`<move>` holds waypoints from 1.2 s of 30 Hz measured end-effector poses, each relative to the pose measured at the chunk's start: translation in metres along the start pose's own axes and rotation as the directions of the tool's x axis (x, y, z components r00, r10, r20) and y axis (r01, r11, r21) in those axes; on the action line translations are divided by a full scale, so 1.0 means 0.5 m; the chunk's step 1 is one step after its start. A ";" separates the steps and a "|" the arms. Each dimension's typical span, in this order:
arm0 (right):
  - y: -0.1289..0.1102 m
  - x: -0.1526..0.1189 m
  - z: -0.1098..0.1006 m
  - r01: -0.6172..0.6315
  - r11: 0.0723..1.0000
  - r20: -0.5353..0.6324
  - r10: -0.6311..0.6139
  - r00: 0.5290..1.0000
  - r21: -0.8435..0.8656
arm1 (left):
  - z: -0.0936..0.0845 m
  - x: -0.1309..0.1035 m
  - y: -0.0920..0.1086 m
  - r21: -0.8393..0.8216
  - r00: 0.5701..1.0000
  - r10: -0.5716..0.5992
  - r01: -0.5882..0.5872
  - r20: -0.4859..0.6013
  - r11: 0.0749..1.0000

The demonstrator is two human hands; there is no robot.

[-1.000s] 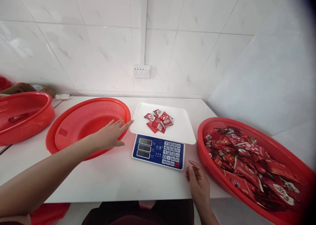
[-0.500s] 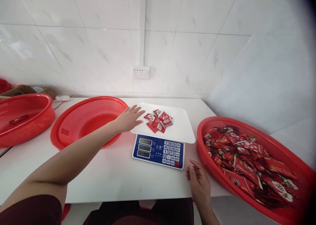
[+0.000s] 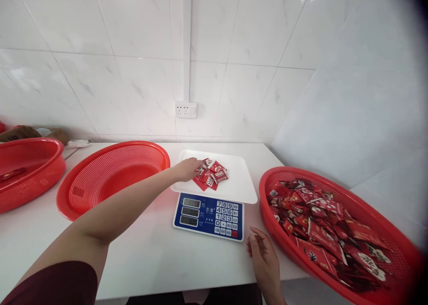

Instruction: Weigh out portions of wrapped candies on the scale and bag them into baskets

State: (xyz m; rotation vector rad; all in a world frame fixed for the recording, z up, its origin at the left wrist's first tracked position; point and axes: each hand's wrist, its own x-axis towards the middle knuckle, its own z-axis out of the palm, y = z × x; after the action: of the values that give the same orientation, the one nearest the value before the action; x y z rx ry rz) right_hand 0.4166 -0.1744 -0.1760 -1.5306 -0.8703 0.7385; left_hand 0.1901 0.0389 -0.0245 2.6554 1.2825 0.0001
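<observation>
On the white weighing pan [image 3: 242,175] of a digital scale [image 3: 207,217] lies a small pile of red snack packets [image 3: 214,173]. My left hand [image 3: 190,169] reaches over the pan's left side, its fingers curled down onto the leftmost packet; the fingertips are partly hidden. Beside the scale's lower right corner, my right hand [image 3: 265,258] rests low over the table with fingers loosely bent and nothing in them.
At right stands a red basket [image 3: 267,193] heaped with similar packets. A red perforated basket [image 3: 113,173] is left of the scale, and another red basket [image 3: 33,180] stands at the far left. A wall socket [image 3: 186,109] is behind.
My left hand has moved right from the pan's left edge to the packets, and its spread fingers have closed. The right hand keeps nearly the same pose. The view has tilted up slightly.
</observation>
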 end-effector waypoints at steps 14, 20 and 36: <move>-0.001 0.001 -0.001 -0.004 1.000 0.011 0.004 1.000 -0.007 | -0.032 -0.017 -0.008 -0.046 0.992 -0.123 0.122 -0.030 0.992; 0.000 0.004 0.000 0.012 1.000 0.038 -0.011 0.999 -0.018 | -0.117 -0.152 -0.058 0.024 0.905 -0.347 0.363 -0.247 0.931; -0.003 0.000 -0.002 -0.009 1.000 0.000 0.009 1.000 -0.011 | 0.011 -0.011 0.072 -0.445 0.975 -0.204 0.148 -0.081 0.883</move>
State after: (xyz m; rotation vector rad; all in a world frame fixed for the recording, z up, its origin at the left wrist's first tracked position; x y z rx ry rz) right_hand 0.4174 -0.1748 -0.1744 -1.5452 -0.8696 0.7412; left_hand 0.2150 0.0116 -0.0233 2.1788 1.3682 0.3907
